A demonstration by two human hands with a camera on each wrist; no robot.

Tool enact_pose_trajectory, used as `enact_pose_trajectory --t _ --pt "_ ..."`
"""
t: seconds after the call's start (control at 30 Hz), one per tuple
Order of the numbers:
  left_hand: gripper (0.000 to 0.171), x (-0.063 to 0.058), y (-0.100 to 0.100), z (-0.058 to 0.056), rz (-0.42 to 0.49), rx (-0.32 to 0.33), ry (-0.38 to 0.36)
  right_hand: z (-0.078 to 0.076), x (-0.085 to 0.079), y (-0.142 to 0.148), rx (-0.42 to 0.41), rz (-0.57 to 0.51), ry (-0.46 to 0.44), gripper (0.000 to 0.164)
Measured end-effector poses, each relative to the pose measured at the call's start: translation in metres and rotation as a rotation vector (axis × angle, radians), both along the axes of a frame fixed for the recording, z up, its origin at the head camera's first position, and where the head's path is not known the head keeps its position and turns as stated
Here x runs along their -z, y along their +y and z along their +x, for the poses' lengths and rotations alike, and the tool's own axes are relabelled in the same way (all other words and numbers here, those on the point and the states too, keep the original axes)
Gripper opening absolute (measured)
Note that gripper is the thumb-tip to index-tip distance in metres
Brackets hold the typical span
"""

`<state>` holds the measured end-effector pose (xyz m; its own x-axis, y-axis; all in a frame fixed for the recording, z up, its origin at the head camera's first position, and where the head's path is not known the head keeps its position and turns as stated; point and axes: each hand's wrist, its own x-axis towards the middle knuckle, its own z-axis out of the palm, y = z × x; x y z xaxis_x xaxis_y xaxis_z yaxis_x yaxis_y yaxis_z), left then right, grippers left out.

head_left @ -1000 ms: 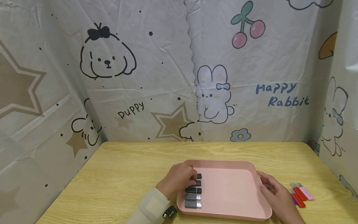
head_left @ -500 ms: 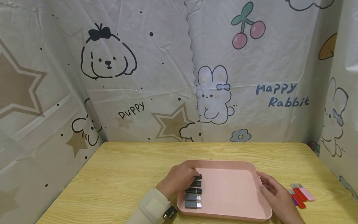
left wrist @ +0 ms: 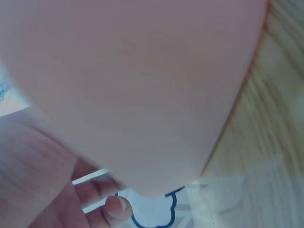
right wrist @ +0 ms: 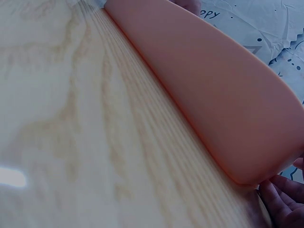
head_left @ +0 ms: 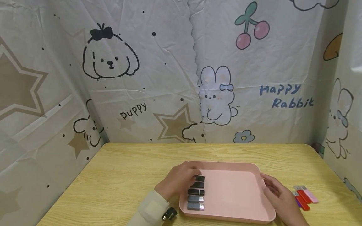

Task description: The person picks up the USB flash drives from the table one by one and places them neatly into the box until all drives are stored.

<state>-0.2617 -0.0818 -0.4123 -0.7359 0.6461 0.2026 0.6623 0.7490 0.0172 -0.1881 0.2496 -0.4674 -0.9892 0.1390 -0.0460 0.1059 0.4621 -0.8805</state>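
Note:
On the left side of the pink tray point(head_left: 237, 191), several USB sticks lie in a column. The upper ones are black, including the top USB stick point(head_left: 200, 178) and another black USB stick point(head_left: 195, 192); two grey USB sticks point(head_left: 195, 206) lie nearest the front. My left hand point(head_left: 181, 179) reaches over the tray's left rim, fingertips right beside the top black stick and partly covering the upper ones. In the left wrist view its fingers point(left wrist: 116, 209) are loosely bent and apart. My right hand point(head_left: 278, 191) holds the tray's right rim with thumb and fingers.
Several red, pink and purple USB sticks point(head_left: 304, 197) lie on the wooden table point(head_left: 135, 163), right of my right hand. A black device point(head_left: 169, 214) is worn at my left wrist. Patterned cloth point(head_left: 169, 62) walls surround the table.
My left fingers draw back slightly from the top black stick, so more of it shows. My right hand and the tray stay in place.

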Motion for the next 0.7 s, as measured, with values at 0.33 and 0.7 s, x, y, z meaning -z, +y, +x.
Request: enact_pose_trajectory --t 0.33,0.7 --pt "0.025 0.008 -0.042 0.011 0.315 -0.052 -0.141 0.001 -0.001 0.000 -0.015 0.050 0.014 0.056" --pt "0.038 0.025 -0.061 0.018 0.626 -0.001 -0.507 0.001 -0.001 -0.001 0.005 0.045 0.021 0.054"
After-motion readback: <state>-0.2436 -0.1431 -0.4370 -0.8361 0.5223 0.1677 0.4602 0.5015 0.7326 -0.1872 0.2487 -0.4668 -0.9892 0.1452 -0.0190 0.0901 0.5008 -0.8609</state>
